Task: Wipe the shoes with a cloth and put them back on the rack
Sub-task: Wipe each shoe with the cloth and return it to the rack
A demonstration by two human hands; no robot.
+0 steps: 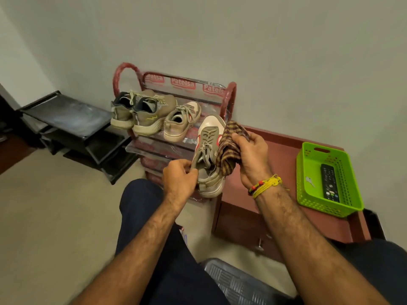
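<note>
Room: plain grey wall and pale floor, with a red shoe rack (230, 93) against the wall at 12 o'clock and a black shelf unit (66, 119) at 10 o'clock.
Held sneaker: a beige and white sneaker (209, 150) with red side marks, held toe-up in front of the rack, just right of the rack's top tier.
Left hand: the left hand (179, 181) pinches the sneaker at its heel collar, fingers curled onto it.
Right hand: the right hand (251, 155) is clamped on a brown checked cloth (229, 150), which lies against the sneaker's right flank.
Rack load: an olive sneaker pair (141, 113) at 11 o'clock and the matching white sneaker (182, 122) beside it, all on the top tier.
Side table: a maroon cabinet (279, 146) at 2 o'clock carries a green basket (350, 177) with a TV remote (329, 182) inside.
Stage: wiping appears to be under way on the fourth shoe; returning it to the rack is not yet done.
Risk, grip: the heel pinch is slight, so a firm stroke of the cloth could twist the shoe loose and drop it.
Risk, laces: loose laces might catch in the cloth and drag.
Risk, rack: the free slot is narrow; setting the shoe down carelessly could nudge its mate off the edge.
</note>
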